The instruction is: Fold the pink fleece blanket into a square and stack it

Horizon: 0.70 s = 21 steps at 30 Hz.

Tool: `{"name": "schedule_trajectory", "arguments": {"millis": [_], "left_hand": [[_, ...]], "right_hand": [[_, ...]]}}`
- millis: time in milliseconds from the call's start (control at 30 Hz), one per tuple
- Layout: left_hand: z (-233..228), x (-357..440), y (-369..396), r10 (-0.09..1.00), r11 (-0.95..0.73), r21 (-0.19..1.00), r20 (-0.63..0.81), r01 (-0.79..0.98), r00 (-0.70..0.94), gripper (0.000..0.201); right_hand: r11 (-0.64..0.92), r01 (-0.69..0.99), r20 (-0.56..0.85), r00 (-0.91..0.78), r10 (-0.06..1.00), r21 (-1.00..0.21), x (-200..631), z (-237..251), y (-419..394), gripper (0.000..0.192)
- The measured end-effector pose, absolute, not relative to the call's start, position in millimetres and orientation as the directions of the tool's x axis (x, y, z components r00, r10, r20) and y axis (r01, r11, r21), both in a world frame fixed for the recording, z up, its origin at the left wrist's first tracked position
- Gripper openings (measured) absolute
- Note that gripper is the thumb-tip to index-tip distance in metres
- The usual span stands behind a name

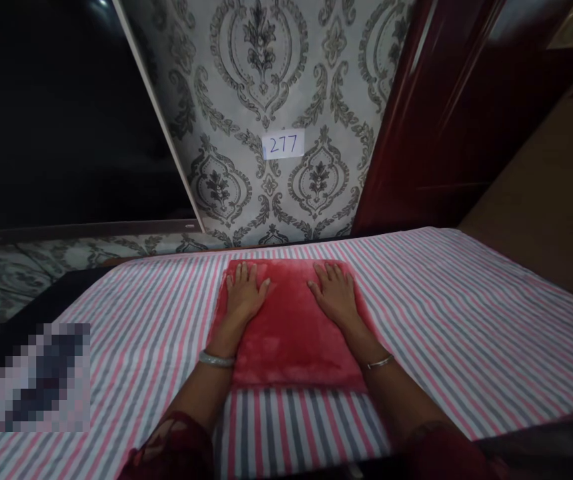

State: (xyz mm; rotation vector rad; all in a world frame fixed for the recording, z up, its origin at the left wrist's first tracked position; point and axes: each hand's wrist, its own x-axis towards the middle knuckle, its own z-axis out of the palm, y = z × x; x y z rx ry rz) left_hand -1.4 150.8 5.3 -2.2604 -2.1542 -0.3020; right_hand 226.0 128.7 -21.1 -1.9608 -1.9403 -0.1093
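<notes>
A red, plush-looking square cloth (286,327) lies flat on the striped tablecloth (436,300) in front of me. My left hand (245,292) rests palm down on its far left part, fingers spread. On the far right part, my right hand (335,292) also lies flat with its fingers apart. Neither hand grips anything. Lighter and darker patches show across the pile of the red cloth. Its near edge runs straight between my forearms, and the striped fabric shows in front of it.
A large dark screen (66,120) stands at the back left. Patterned wallpaper (261,73) carries a paper label (283,144) reading 277. At the right is a glossy dark red door or panel (431,120). A pixelated patch covers something at the lower left.
</notes>
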Motion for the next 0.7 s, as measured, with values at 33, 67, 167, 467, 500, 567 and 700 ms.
{"name": "schedule_trajectory", "arguments": {"millis": [33, 67, 167, 467, 500, 567, 700], "left_hand": [[5.4, -1.3, 150.5, 0.988, -0.044, 0.119, 0.15, 0.992, 0.026, 0.07], [5.5, -1.5, 150.3, 0.988, -0.032, 0.111, 0.156, 0.993, 0.014, 0.07], [5.6, -3.1, 150.3, 0.987, -0.006, 0.108, 0.16, 0.994, -0.011, 0.069], [-0.2, -5.9, 150.5, 0.986, 0.013, 0.117, 0.165, 0.993, -0.033, 0.069], [-0.6, -5.4, 149.9, 0.985, 0.016, 0.112, 0.169, 0.994, -0.035, 0.069], [-0.7, -4.3, 148.8, 0.984, 0.021, 0.103, 0.172, 0.994, -0.038, 0.068], [-0.7, -3.1, 147.2, 0.984, 0.019, 0.1, 0.176, 0.995, -0.037, 0.068]], "right_hand": [[0.026, 0.976, 0.308, 0.043, 0.95, -0.217, 226.0, -19.8, 128.2, 0.057], [0.028, 0.974, 0.301, 0.042, 0.953, -0.224, 226.2, -18.7, 127.7, 0.057], [0.038, 0.968, 0.292, 0.038, 0.956, -0.25, 227.2, -16.9, 126.8, 0.058], [0.058, 0.965, 0.249, 0.009, 0.968, -0.257, 231.3, -18.8, 125.2, 0.061], [0.058, 0.966, 0.247, 0.007, 0.969, -0.254, 231.5, -19.0, 125.1, 0.061], [0.059, 0.966, 0.251, 0.007, 0.968, -0.251, 231.7, -19.6, 125.1, 0.061], [0.071, 0.963, 0.269, 0.002, 0.963, -0.26, 233.0, -19.5, 124.7, 0.06]]}}
